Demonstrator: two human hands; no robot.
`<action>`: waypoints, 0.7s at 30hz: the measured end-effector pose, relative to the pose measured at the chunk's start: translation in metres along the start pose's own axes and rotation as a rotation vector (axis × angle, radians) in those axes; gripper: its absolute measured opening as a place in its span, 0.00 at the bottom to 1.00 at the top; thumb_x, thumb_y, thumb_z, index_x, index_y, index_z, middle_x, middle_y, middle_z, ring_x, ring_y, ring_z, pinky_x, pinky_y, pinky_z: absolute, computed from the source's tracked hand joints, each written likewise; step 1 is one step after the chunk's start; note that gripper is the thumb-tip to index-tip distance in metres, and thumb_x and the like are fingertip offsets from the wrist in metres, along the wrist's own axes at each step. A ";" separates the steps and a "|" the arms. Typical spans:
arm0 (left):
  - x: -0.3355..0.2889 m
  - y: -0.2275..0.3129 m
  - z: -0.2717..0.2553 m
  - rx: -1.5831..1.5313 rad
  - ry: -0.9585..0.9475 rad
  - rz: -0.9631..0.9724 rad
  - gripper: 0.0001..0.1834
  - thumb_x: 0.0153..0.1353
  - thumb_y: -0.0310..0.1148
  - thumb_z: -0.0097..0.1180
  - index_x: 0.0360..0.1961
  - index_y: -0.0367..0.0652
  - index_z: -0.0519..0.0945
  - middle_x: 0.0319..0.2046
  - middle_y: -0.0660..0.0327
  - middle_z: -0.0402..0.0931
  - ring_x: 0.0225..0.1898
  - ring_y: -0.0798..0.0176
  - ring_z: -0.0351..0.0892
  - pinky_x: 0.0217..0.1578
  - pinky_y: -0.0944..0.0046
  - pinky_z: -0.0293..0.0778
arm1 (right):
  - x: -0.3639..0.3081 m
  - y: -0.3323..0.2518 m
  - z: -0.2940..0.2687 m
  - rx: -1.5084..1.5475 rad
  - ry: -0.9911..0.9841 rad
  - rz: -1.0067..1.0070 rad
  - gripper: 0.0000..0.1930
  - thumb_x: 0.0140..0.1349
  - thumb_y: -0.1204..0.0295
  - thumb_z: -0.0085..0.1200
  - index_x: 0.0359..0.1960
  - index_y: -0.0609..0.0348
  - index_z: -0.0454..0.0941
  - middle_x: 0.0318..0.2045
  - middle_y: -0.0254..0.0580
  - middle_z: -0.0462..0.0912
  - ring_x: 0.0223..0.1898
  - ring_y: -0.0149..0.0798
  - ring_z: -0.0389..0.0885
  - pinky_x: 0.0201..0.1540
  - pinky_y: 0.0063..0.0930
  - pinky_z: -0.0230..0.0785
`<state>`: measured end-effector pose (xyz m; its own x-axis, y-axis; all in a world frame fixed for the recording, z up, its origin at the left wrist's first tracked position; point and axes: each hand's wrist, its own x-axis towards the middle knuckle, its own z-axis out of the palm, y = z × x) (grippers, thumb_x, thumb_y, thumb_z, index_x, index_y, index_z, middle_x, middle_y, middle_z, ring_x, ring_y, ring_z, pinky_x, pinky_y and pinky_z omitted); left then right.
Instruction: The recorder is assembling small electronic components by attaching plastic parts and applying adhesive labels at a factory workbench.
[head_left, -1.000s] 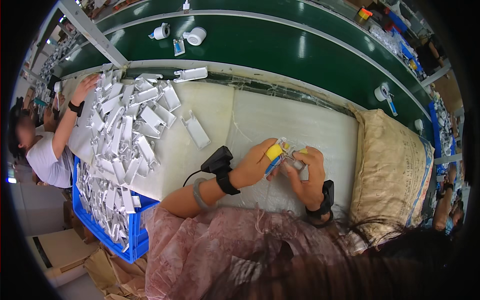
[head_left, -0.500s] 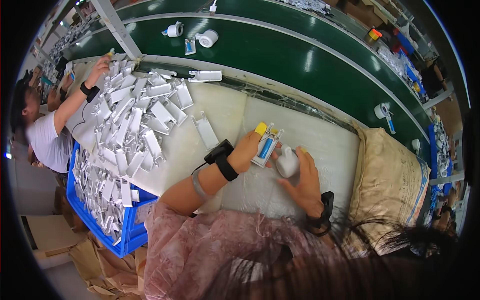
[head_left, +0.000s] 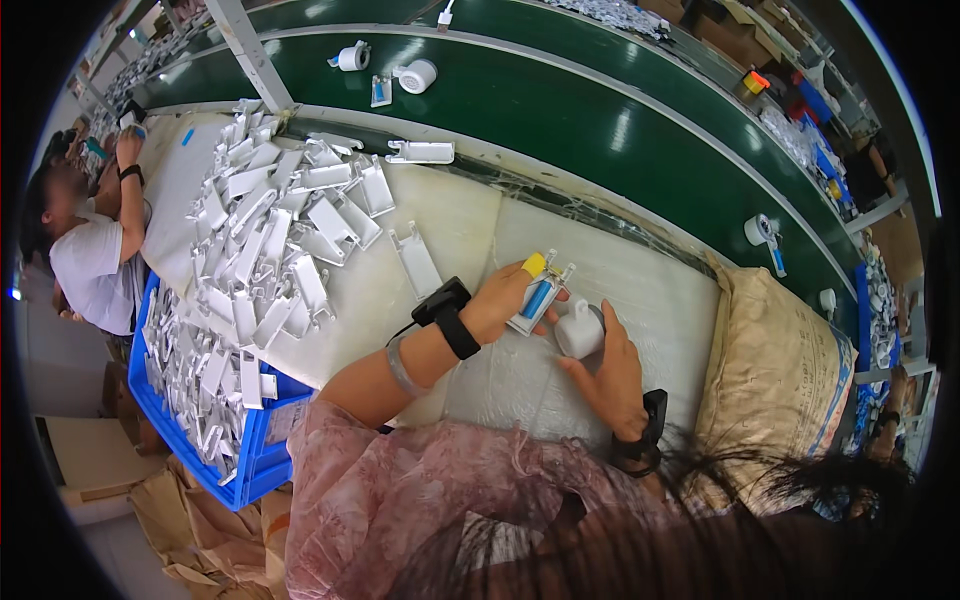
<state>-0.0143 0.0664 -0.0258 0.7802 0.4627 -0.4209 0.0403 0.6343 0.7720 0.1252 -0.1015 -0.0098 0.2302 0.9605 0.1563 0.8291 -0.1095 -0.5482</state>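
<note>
My left hand holds a flat white plastic tray with a blue and yellow tube in it, just above the white work table. My right hand grips a small white rounded plastic part right beside the tray. Both wrists wear black bands. A single white tray lies flat on the table to the left of my left hand.
A big heap of white plastic trays covers the table's left part and spills into a blue crate. A green conveyor belt with tape rolls runs behind. A tan sack lies at right. Another person works at left.
My two hands have drawn slightly apart: the left keeps the tray with the tube, the right now holds the white rounded part clear of it. The view shifted a little.
</note>
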 end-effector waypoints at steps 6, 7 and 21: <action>0.000 -0.003 0.001 0.042 0.025 0.031 0.26 0.72 0.48 0.31 0.45 0.38 0.76 0.33 0.56 0.80 0.26 0.65 0.79 0.25 0.65 0.79 | 0.002 0.000 -0.004 -0.003 -0.004 -0.038 0.46 0.48 0.65 0.68 0.66 0.66 0.54 0.52 0.57 0.72 0.49 0.55 0.73 0.50 0.41 0.65; 0.001 -0.003 0.001 0.042 0.024 0.030 0.26 0.72 0.48 0.31 0.45 0.38 0.76 0.33 0.56 0.80 0.26 0.65 0.79 0.25 0.65 0.79 | 0.002 0.000 -0.005 0.005 -0.028 -0.027 0.45 0.48 0.65 0.68 0.65 0.66 0.55 0.52 0.57 0.72 0.49 0.56 0.73 0.50 0.41 0.66; 0.002 -0.005 -0.001 0.036 -0.015 0.040 0.18 0.69 0.38 0.31 0.49 0.41 0.70 0.41 0.56 0.78 0.32 0.65 0.79 0.26 0.63 0.79 | 0.000 0.001 -0.006 0.017 -0.042 -0.026 0.44 0.49 0.68 0.67 0.65 0.65 0.54 0.55 0.60 0.70 0.53 0.59 0.71 0.53 0.43 0.65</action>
<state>-0.0138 0.0644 -0.0309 0.7906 0.4782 -0.3823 0.0308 0.5926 0.8049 0.1293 -0.1029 -0.0054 0.1870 0.9730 0.1356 0.8257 -0.0808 -0.5583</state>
